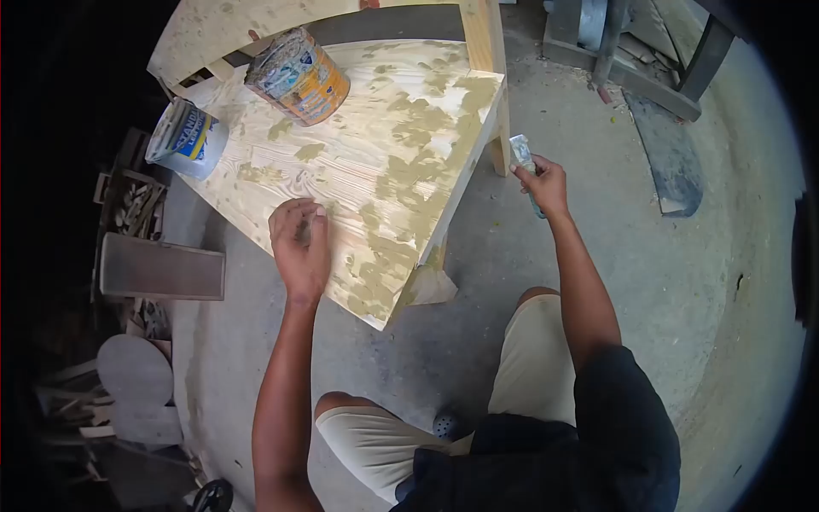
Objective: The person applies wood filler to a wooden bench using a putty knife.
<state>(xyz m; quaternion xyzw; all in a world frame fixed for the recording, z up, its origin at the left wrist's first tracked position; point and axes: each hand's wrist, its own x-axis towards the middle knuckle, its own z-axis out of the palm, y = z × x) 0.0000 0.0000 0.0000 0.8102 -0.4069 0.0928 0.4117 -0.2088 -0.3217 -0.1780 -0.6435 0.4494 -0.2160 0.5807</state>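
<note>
My right hand (544, 183) is closed around the handle of a putty knife (520, 152), held over the floor just right of the wooden piece. Pale filler coats its upturned blade. My left hand (300, 243) is at the near left edge of the wooden panel (341, 183), fingers loosely curled and thumb apart from them. A dark patch shows inside its curl, and I see no object there. Olive-tan filler patches (409, 183) cover much of the panel's right side. On the panel stand a smeared orange and blue can (311, 85) and a white tub with a blue label (192, 141).
A raised wooden rail (341, 19) runs along the panel's far side. Wood scraps (141, 205) and a framed panel (162, 266) lie at the left. At the upper right are a dark frame (661, 92) and a dark board (661, 158) on the concrete floor (589, 111).
</note>
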